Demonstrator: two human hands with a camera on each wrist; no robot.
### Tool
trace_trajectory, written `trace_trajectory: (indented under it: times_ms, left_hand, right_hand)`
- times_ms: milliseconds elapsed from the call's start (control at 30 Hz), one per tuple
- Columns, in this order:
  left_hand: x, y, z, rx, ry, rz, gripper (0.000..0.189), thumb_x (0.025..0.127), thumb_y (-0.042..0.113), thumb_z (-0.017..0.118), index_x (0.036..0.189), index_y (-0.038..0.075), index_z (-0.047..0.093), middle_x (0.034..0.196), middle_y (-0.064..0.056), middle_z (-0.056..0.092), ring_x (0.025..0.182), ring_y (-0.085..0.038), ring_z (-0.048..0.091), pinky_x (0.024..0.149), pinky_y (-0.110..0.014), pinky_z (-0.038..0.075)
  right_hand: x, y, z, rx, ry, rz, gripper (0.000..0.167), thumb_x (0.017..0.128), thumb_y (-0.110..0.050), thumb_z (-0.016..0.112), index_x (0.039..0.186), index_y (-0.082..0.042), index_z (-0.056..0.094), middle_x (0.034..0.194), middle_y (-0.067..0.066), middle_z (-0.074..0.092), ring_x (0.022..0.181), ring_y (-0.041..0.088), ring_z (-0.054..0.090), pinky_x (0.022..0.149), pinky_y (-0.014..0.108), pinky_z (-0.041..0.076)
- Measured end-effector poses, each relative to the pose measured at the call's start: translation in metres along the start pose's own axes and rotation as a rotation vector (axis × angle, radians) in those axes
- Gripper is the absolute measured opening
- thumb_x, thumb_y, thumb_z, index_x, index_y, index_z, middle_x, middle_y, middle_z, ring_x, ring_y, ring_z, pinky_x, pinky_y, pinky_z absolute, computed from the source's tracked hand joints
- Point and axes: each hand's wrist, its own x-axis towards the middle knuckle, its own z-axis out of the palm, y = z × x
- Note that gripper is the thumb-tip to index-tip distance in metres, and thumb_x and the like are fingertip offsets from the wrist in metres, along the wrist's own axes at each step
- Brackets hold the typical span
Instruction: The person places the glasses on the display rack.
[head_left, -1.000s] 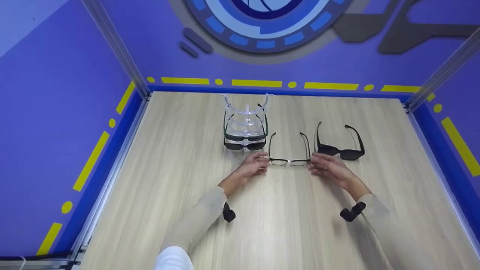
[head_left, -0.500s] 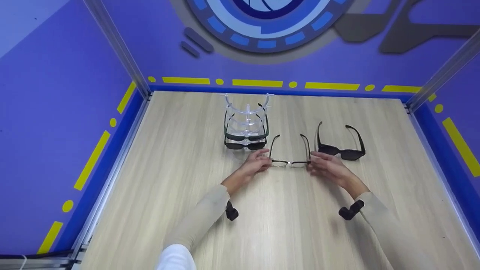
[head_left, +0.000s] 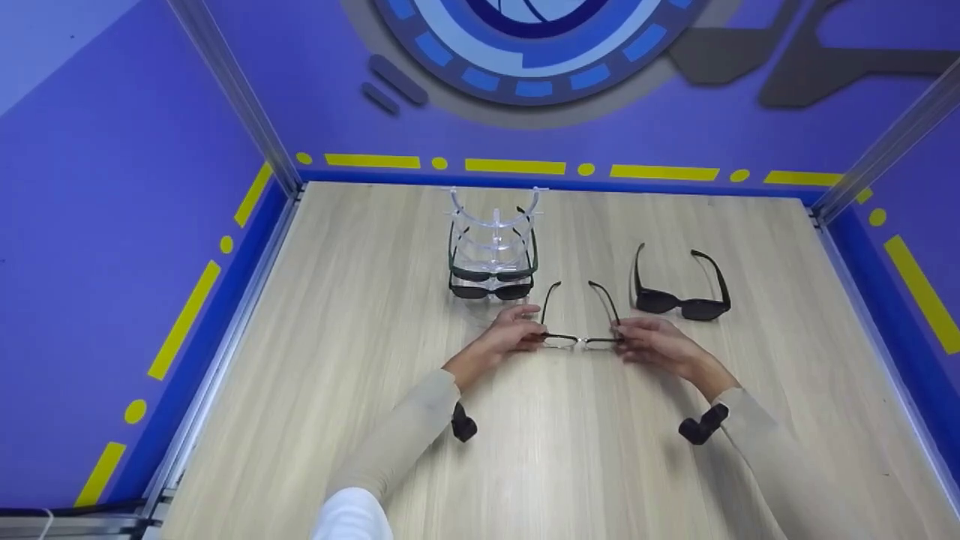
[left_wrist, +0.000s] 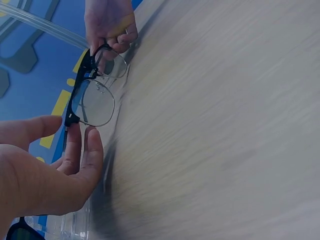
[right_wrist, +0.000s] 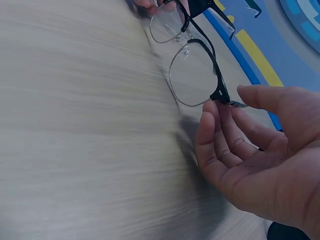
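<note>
A pair of clear eyeglasses (head_left: 602,340) with a black browline and thin metal lower rims faces me, its temples unfolded and pointing away. My left hand (head_left: 507,334) pinches the left hinge corner, and my right hand (head_left: 660,346) holds the right one. From the left wrist, fingertips (left_wrist: 74,131) sit under the frame's corner with the thumb at its other side. The right wrist view has the eyeglasses (right_wrist: 218,75) held at the hinge, low over the wood, thumb by the temple and fingers curled beneath.
A clear plastic eyewear stand (head_left: 496,219) stands behind my left hand; dark sunglasses (head_left: 470,292) and a green-framed pair (head_left: 472,276) hang on its lower tiers. Black sunglasses (head_left: 701,309) lie open beyond my right hand. Blue walls (head_left: 525,135) enclose the wooden table (head_left: 555,450).
Both hands have closed on the eyeglasses' corners and drawn them slightly toward me. The temple tips have come nearer and closer together. The stand and black sunglasses stay put.
</note>
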Motion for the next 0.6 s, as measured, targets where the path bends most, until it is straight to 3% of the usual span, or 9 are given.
trace_trajectory:
  times_ms: [167,400,600]
  left_hand:
    - [0.0009,-0.0012,0.0,0.023,-0.01,-0.019,0.053,0.093,-0.003,0.063,0.144,-0.003,0.048,0.084,-0.001,0.066,0.072,-0.009,0.065,0.074,-0.024,0.061]
    - [0.0036,0.0023,0.0031,0.011,-0.002,0.005,0.054,0.093,-0.007,0.062,0.145,-0.005,0.047,0.096,-0.004,0.063,0.065,-0.008,0.062,0.068,-0.023,0.06]
    - [0.0046,0.0032,0.005,0.027,0.018,0.018,0.057,0.09,-0.012,0.063,0.145,-0.002,0.049,0.112,-0.019,0.072,0.073,-0.009,0.066,0.08,-0.03,0.063]
  right_hand:
    - [0.0008,0.0009,0.0009,0.007,0.007,-0.024,0.033,0.104,-0.005,0.055,0.135,0.007,0.054,0.104,0.001,0.075,0.094,0.013,0.073,0.086,0.028,0.062]
    - [0.0035,-0.0006,0.0038,0.028,0.054,-0.059,0.059,0.104,-0.001,0.053,0.153,0.015,0.024,0.106,0.0,0.075,0.097,0.01,0.072,0.087,0.024,0.06]
    - [0.0032,-0.0017,0.0049,0.032,0.056,-0.053,0.065,0.102,0.003,0.054,0.155,0.014,0.019,0.106,-0.001,0.077,0.098,0.008,0.072,0.083,0.022,0.06]
